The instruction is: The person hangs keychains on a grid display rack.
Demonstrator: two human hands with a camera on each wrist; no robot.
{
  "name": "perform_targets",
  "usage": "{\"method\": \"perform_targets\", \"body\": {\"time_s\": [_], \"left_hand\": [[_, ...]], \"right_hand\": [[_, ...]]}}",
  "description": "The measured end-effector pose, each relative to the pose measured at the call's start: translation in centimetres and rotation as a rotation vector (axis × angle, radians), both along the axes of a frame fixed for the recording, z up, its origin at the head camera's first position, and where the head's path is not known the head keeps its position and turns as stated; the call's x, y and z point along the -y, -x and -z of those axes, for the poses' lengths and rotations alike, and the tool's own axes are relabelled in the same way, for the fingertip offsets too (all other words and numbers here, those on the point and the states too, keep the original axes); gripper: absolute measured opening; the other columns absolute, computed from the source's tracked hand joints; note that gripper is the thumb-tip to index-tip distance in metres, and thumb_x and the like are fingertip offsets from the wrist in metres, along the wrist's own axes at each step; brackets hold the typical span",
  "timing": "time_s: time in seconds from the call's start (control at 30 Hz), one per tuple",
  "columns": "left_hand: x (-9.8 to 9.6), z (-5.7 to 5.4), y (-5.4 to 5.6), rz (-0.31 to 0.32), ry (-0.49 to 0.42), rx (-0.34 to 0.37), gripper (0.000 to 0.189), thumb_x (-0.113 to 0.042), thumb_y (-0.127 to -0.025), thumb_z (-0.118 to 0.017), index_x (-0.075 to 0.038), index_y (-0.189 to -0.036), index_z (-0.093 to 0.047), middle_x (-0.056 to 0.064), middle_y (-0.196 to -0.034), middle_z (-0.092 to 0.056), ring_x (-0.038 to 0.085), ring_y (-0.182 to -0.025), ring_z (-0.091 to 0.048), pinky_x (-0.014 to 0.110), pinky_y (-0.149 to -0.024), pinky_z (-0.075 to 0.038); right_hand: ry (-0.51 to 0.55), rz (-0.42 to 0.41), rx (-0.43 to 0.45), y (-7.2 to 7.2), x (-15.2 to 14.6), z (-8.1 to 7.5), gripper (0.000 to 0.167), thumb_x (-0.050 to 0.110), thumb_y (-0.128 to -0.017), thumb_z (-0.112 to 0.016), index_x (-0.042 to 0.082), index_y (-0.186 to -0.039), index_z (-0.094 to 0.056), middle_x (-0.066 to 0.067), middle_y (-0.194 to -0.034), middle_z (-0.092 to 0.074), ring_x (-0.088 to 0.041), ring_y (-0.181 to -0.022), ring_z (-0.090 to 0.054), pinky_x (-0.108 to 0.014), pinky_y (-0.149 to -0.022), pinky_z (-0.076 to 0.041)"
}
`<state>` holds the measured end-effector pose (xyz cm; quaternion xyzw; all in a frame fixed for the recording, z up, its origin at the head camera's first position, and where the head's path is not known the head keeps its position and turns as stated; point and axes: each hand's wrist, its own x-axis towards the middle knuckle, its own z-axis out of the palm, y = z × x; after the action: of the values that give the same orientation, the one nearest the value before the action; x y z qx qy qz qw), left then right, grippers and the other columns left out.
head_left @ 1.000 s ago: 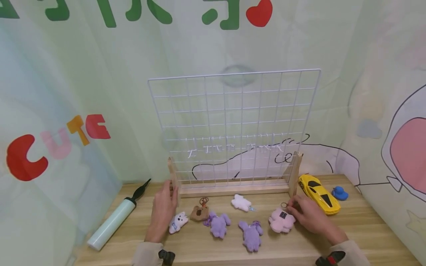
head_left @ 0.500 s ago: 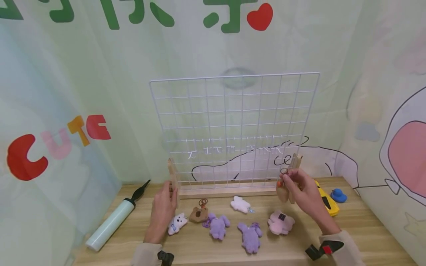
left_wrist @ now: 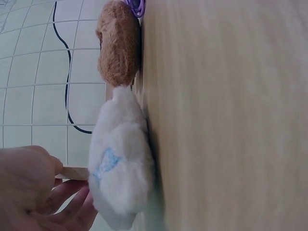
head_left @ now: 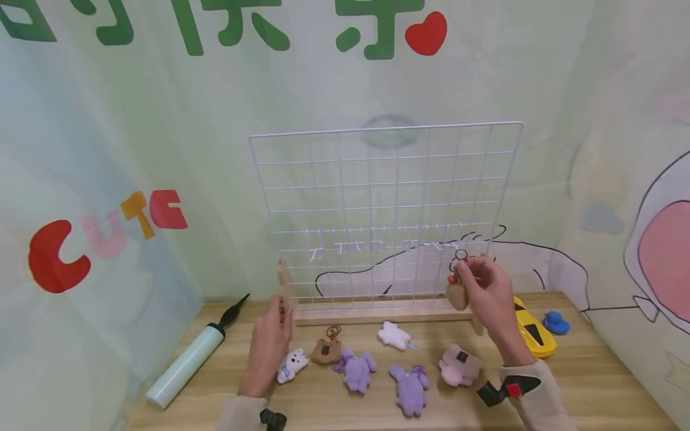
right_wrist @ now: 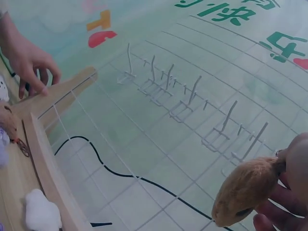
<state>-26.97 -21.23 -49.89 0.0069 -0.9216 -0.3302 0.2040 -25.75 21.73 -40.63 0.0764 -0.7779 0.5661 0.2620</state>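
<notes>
Wood-grain counter (head_left: 593, 383). Right hand (head_left: 487, 293) pinches a brown plush keychain (head_left: 457, 296) below its ring (head_left: 461, 250), near the wire grid (head_left: 398, 158); left hand (head_left: 268, 335) grips the stand's left upright (head_left: 283, 278). Loose pinch could drop it; a swing could snag hooks (right_wrist: 229, 115), tipping the grid.

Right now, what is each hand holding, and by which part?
The right hand pinches the small brown plush keychain just below its dark round ring; the left hand grips the pale wooden stand's left upright.
</notes>
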Motion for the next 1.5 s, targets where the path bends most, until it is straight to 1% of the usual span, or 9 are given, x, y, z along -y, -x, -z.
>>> {"method": "perform_targets", "body": {"time_s": [0.23,0.4,0.63,0.77,0.9,1.07,1.17,1.27,1.5], "left_hand": [[-0.2,0.0,0.1,-0.007,0.022,-0.015,0.023,-0.015,-0.112,-0.06,0.0,-0.129,-0.058,0.021,-0.105,-0.072,0.023,-0.074,-0.066,0.03,-0.058,-0.059],[-0.1,0.1,0.2,-0.008,0.034,-0.034,0.022,-0.015,-0.111,-0.061,0.0,-0.127,-0.059,0.02,-0.103,-0.072,0.024,-0.074,-0.066,0.033,-0.059,-0.059],[0.0,0.3,0.4,-0.009,0.039,-0.046,0.021,-0.014,-0.111,-0.063,0.0,-0.126,-0.059,0.019,-0.1,-0.071,0.023,-0.072,-0.065,0.031,-0.057,-0.056],[0.0,0.3,0.4,-0.01,0.033,-0.032,0.021,-0.015,-0.111,-0.062,-0.001,-0.127,-0.059,0.018,-0.101,-0.07,0.022,-0.072,-0.064,0.029,-0.056,-0.054],[0.0,0.4,0.5,-0.013,0.033,-0.028,0.022,-0.015,-0.111,-0.062,-0.001,-0.127,-0.059,0.018,-0.102,-0.07,0.023,-0.073,-0.063,0.03,-0.056,-0.054],[0.1,0.4,0.5,-0.015,0.033,-0.025,0.023,-0.014,-0.111,-0.062,0.0,-0.129,-0.058,0.019,-0.104,-0.069,0.022,-0.073,-0.064,0.03,-0.056,-0.055],[0.0,0.4,0.4,-0.018,0.036,-0.021,0.025,-0.015,-0.111,-0.062,0.0,-0.13,-0.058,0.019,-0.104,-0.07,0.022,-0.073,-0.063,0.029,-0.056,-0.054],[-0.1,0.4,0.4,-0.018,0.036,-0.021,0.024,-0.015,-0.111,-0.062,0.0,-0.13,-0.058,0.019,-0.103,-0.07,0.022,-0.073,-0.064,0.029,-0.056,-0.055],[0.0,0.5,0.6,-0.02,0.037,-0.053,0.023,-0.013,-0.11,-0.065,0.0,-0.128,-0.059,0.021,-0.105,-0.071,0.026,-0.078,-0.069,0.035,-0.059,-0.06]], "right_hand": [[-0.042,0.052,0.072,0.2,-0.2,0.7,0.034,0.034,-0.112,-0.063,0.005,-0.13,-0.065,-0.01,-0.125,-0.07,0.001,-0.111,-0.06,-0.01,-0.093,-0.048],[-0.09,0.09,0.128,-0.1,-1.0,1.3,0.045,0.043,-0.111,-0.062,0.011,-0.143,-0.059,-0.008,-0.138,-0.066,-0.005,-0.122,-0.056,-0.015,-0.099,-0.044],[-0.254,0.05,0.187,-0.9,-3.2,3.9,0.048,0.043,-0.11,-0.063,0.011,-0.146,-0.058,-0.01,-0.139,-0.068,-0.012,-0.12,-0.06,-0.008,-0.093,-0.048],[-0.367,-0.018,0.267,-1.6,-4.3,5.9,0.04,0.04,-0.109,-0.066,0.012,-0.137,-0.067,-0.007,-0.13,-0.073,-0.021,-0.117,-0.065,-0.017,-0.092,-0.054],[-0.447,-0.165,0.325,-2.0,-5.1,7.7,0.035,0.038,-0.105,-0.073,0.013,-0.129,-0.074,-0.002,-0.123,-0.076,-0.018,-0.111,-0.068,-0.024,-0.089,-0.058],[-0.607,-0.372,0.199,-2.5,-5.4,9.0,0.039,0.042,-0.098,-0.082,0.018,-0.128,-0.076,0.001,-0.133,-0.076,-0.018,-0.12,-0.07,-0.031,-0.093,-0.06],[-0.688,-0.416,0.139,-2.7,-5.3,9.2,0.038,0.047,-0.097,-0.081,0.024,-0.127,-0.076,0.007,-0.133,-0.075,-0.017,-0.123,-0.067,-0.039,-0.097,-0.06],[-0.741,-0.431,0.164,-3.0,-5.1,8.9,0.039,0.055,-0.097,-0.078,0.03,-0.127,-0.076,0.011,-0.135,-0.073,-0.019,-0.126,-0.065,-0.044,-0.1,-0.058],[-0.848,-0.534,0.301,-3.9,-5.3,7.8,0.082,0.062,-0.082,-0.089,0.022,-0.149,-0.063,-0.009,-0.157,-0.058,-0.041,-0.142,-0.054,-0.066,-0.109,-0.053]]}}
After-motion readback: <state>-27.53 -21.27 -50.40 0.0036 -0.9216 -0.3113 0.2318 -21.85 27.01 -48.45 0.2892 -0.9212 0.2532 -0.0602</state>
